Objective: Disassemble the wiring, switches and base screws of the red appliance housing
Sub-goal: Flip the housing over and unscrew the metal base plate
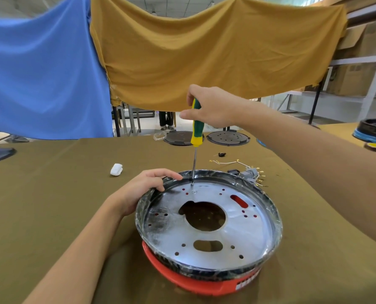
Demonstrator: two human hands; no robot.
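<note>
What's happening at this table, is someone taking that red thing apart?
Yes. A person is unscrewing the red appliance housing. The right hand grips a green and yellow screwdriver held upright, its tip on a screw at the far edge of the metal base plate. The left hand holds the rim steady. Removed wires and switches lie on the table behind it.

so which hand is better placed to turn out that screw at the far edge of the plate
The right hand: it already grips the screwdriver upright, tip on the screw near the metal plate's far edge. The left hand holds the housing rim, steadying it.
</note>
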